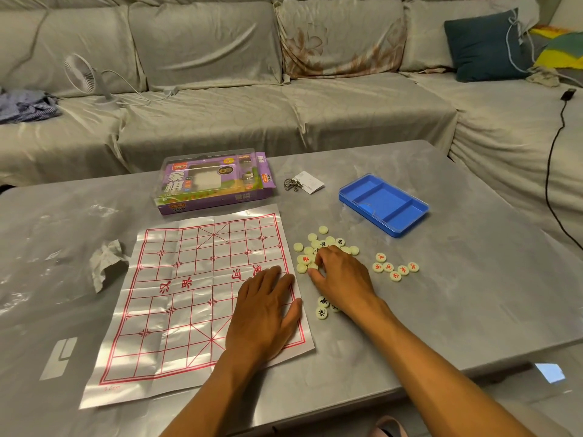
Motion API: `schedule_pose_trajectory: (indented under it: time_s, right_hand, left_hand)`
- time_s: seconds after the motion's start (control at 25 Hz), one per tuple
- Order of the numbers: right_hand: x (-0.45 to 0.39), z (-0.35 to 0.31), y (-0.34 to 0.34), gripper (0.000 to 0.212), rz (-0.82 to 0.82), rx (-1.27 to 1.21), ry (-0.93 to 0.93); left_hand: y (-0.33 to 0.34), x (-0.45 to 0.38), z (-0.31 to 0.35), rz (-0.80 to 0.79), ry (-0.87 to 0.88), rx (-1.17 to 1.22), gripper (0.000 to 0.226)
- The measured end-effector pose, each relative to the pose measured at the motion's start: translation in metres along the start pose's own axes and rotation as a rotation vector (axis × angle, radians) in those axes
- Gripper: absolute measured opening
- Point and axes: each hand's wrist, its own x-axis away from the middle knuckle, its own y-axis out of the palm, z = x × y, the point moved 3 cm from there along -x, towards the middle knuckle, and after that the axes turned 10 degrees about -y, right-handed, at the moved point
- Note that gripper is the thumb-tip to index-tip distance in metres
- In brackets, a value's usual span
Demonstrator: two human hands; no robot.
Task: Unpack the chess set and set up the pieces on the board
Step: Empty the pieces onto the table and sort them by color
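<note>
Sorting step. Left hand (263,305) flat, fingers straight, pinning board (176,298) on counter (457,294). Right hand (339,279) fingers curled into pile (318,247) beside board; whether pinching: cannot tell. Advise: flip blanks face-up, group by colour.

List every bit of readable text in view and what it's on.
"汉界" and "河": board, red; the character after 河 is half hidden by the left hand.
"象棋": purple box; its small print is blurred.
Pieces: red and black characters, too small to read surely.
Leaflet: unreadable.
</note>
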Motion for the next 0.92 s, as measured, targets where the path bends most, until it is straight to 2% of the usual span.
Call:
schedule_pose_trajectory:
  time_s: [0.24,0.36,0.44,0.56,0.64,0.72,0.84,0.92]
  right_hand:
    - [-0.006,0.013,-0.009,0.028,-0.070,-0.052,0.059]
    - [-0.006,0.015,-0.018,0.025,-0.229,-0.127,0.086]
    - [-0.004,0.014,-0.023,0.023,-0.277,-0.118,0.079]
    - [-0.001,0.009,-0.027,0.015,-0.207,-0.018,0.029]
    - [0.001,0.005,-0.028,0.012,-0.150,-0.039,-0.023]
    - [0.001,0.002,-0.028,0.012,-0.178,-0.099,-0.054]
    - [0.000,0.004,-0.028,0.010,-0.275,-0.126,-0.042]
    - [0.000,-0.001,-0.026,0.016,-0.251,-0.111,-0.067]
  left_hand:
    - [-0.002,0.001,0.001,0.000,-0.004,0.001,0.080]
    - [-0.003,0.000,0.000,0.003,-0.019,0.007,0.073]
    - [-0.003,0.000,0.000,-0.008,-0.021,0.003,0.072]
    - [-0.001,0.000,-0.002,-0.032,-0.008,-0.029,0.076]
    - [0.001,-0.001,-0.003,-0.071,0.006,-0.041,0.080]
    - [0.001,-0.002,-0.005,-0.117,0.018,-0.050,0.080]
    - [-0.002,-0.004,-0.006,-0.175,0.025,-0.058,0.066]
    - [-0.003,-0.005,-0.006,-0.195,0.029,-0.069,0.065]
